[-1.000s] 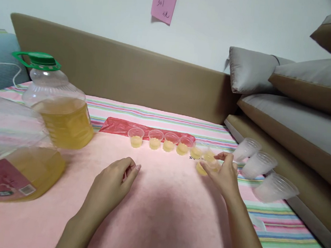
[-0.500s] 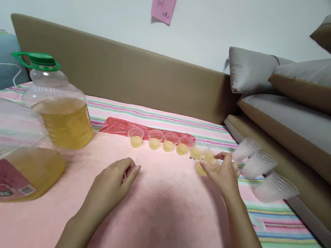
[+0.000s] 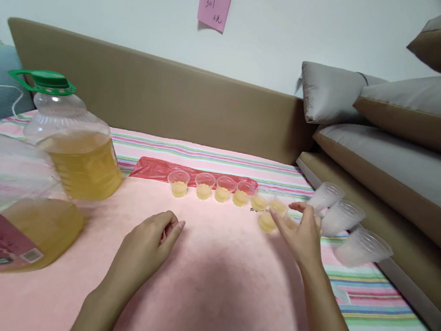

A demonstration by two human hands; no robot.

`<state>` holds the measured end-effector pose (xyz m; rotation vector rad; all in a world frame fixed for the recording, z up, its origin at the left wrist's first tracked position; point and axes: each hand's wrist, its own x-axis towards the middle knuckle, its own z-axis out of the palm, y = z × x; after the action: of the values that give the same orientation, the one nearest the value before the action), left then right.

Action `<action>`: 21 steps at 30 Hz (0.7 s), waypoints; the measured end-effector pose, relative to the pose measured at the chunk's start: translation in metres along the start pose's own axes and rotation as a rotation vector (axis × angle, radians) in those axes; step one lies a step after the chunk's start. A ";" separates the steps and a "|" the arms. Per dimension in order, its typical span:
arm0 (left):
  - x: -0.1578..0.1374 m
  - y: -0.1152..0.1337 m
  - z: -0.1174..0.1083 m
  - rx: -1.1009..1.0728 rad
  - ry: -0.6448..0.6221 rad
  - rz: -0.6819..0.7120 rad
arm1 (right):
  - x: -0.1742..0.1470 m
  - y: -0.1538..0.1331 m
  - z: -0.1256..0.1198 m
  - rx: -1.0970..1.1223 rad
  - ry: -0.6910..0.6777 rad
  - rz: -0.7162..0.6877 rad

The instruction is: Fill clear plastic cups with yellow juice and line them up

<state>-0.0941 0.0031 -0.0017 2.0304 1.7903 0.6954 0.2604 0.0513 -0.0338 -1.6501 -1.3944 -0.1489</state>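
Front cup (image 3: 267,223) could tip if nudged by the right hand (image 3: 303,234), fingers spread beside it; the left hand (image 3: 152,236), left of it, is loosely curled

Clear plastic cups (image 3: 223,192) stand upright in a row, pale yellow liquid filling their lower parts; one similar cup (image 3: 267,224) stands nearer, toward the right.
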 end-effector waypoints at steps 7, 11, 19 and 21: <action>0.002 0.004 -0.006 0.029 -0.018 0.031 | -0.013 0.019 -0.035 0.117 0.248 0.060; -0.002 0.014 -0.009 0.098 -0.062 0.045 | -0.021 0.020 -0.059 0.138 0.216 0.055; -0.008 0.008 0.008 0.067 -0.114 0.181 | -0.062 -0.035 -0.080 0.483 -0.795 -0.122; -0.009 -0.003 0.013 0.024 -0.058 0.245 | -0.079 -0.061 -0.073 0.539 -1.119 -0.210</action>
<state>-0.0903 -0.0047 -0.0155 2.2858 1.5411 0.6779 0.2160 -0.0616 -0.0079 -1.0962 -2.1470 1.0928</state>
